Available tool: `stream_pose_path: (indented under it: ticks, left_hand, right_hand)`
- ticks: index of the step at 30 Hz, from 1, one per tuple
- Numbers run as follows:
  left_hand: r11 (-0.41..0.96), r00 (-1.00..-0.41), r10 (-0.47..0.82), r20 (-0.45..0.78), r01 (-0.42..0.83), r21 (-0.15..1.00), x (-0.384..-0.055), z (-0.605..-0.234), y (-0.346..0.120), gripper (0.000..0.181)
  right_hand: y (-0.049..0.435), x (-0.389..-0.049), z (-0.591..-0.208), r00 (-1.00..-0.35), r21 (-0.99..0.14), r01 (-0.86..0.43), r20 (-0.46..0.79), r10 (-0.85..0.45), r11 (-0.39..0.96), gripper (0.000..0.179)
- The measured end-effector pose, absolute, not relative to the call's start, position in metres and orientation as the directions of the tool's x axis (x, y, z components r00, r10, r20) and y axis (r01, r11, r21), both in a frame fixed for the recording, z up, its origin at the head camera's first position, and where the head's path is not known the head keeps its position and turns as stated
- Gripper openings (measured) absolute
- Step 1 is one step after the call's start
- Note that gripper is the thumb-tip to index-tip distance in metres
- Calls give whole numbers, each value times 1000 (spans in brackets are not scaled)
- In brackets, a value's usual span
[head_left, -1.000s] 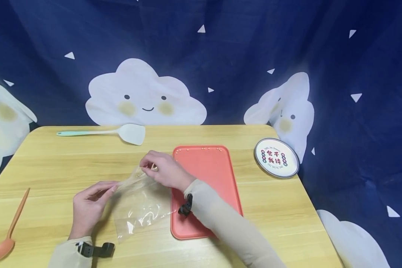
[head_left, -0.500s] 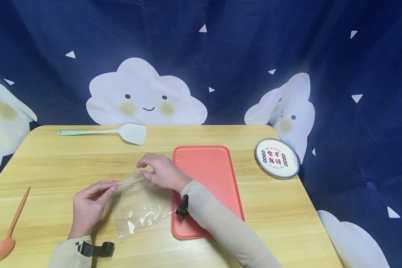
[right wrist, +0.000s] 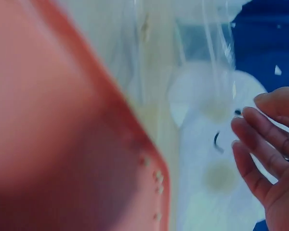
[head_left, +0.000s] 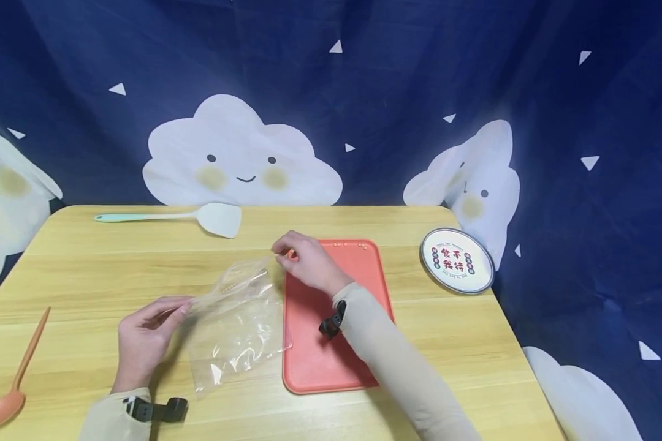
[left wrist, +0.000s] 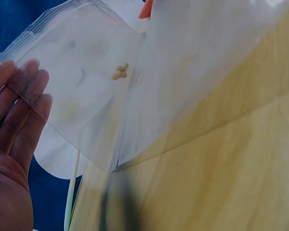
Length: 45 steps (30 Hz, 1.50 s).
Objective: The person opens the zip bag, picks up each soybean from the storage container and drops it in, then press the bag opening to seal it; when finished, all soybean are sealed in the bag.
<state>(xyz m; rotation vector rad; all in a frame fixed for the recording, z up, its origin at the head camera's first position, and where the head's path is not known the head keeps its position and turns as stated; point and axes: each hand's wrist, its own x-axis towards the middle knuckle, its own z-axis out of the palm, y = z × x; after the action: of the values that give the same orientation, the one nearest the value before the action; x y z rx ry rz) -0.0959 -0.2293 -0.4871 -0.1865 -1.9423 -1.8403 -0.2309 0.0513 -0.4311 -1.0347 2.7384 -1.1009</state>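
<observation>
The left hand [head_left: 145,343] pinches the bag [head_left: 243,334] by its edge between thumb and fingers; beads [left wrist: 119,72] sit inside. The bag lies over the bench [head_left: 452,349], overlapping the tray [head_left: 311,355]. The right hand [head_left: 311,263], fingers loosely parted, holding nothing, hovers above the tray's far-left corner.

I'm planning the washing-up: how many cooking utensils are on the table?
2. The spatula lies along the far edge of the table; the orange spoon lies left of the left hand. The sleeves could hide something small.
</observation>
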Motion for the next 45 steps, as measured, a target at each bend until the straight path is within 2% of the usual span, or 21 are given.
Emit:
stream_pose_path:
  ticks: [7, 15, 24, 34, 40, 45]
  left_hand:
    - [80, -887, -226, 402, 394, 916, -96, -485, -230, 21]
    - [90, -895, -254, 368, 357, 930, -97, -485, -230, 19]
    - [83, -886, -234, 400, 391, 916, -98, -487, -229, 18]
    - [78, -890, -236, 390, 382, 921, -97, -487, -228, 20]
    - [95, -895, -243, 375, 363, 927, -97, -488, -228, 19]
    - [49, -890, -226, 396, 395, 917, -97, -488, -228, 22]
  right_hand:
    - [67, -243, -450, -836, -604, -464, 56, -546, 648, 17]
    - [66, -250, -466, -830, -447, -474, -59, -554, 758, 21]
    - [60, -254, -472, -835, -391, -469, -94, -542, 792, 17]
    - [57, -262, -479, -861, -401, -416, -114, -495, 816, 12]
    - [55, -263, -477, -848, -373, -443, -120, -516, 815, 6]
    - [56, -264, -476, -828, -382, -472, -118, -549, 794, 6]
